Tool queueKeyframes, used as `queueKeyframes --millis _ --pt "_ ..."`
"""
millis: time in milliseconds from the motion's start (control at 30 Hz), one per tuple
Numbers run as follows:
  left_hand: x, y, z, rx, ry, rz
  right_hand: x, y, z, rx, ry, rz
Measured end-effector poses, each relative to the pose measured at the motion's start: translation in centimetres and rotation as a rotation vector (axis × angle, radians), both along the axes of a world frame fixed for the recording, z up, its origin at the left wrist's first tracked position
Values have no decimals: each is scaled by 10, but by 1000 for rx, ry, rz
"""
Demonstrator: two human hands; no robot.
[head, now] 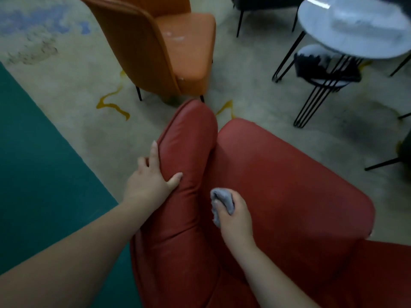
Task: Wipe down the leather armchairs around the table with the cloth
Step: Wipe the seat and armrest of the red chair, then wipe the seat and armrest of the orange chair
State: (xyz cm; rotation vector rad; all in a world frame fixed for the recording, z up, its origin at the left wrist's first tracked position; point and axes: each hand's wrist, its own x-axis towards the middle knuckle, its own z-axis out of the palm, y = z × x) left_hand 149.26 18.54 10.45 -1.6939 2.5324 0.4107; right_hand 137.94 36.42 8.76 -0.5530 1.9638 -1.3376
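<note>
A red leather armchair point(278, 178) fills the lower middle of the head view. My left hand point(151, 176) grips its padded left side wing, fingers on the outer face and thumb on the inner face. My right hand point(233, 216) holds a bunched grey cloth point(222, 202) and presses it onto the leather in the crease between the wing and the seat. An orange leather armchair point(169, 47) stands farther off, its back towards me, with pale marks on its seat.
A round white table point(333, 41) on black wire legs stands at the upper right, with a small stool point(327, 67) beneath it. Dark chair legs show at the right edge. Patterned beige carpet point(77, 85) lies around; a teal surface point(40, 156) runs along the left.
</note>
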Motion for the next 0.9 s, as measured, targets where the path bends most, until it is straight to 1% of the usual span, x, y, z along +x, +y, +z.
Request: queueKeyframes --millis 100,167,233,333,500,633,800,900 --pt "6 -4 17 244 57 25 1 22 25 -24 -49 -35" --pt "16 -1 31 280 26 -32 1 30 43 -7 -20 -35" --pt "30 9 42 214 -18 -118 1 33 58 -15 1 -43" --pt "55 32 52 131 -22 -198 6 31 79 -25 33 -53" --pt "106 40 62 43 -81 -308 29 11 101 46 174 -88" --pt "153 6 77 -24 -128 -414 72 -22 111 60 220 -119" --pt "217 -42 101 -126 -132 -533 135 -77 121 38 211 -155" --pt "256 -69 111 -146 -143 -563 171 -110 129 24 206 -183"
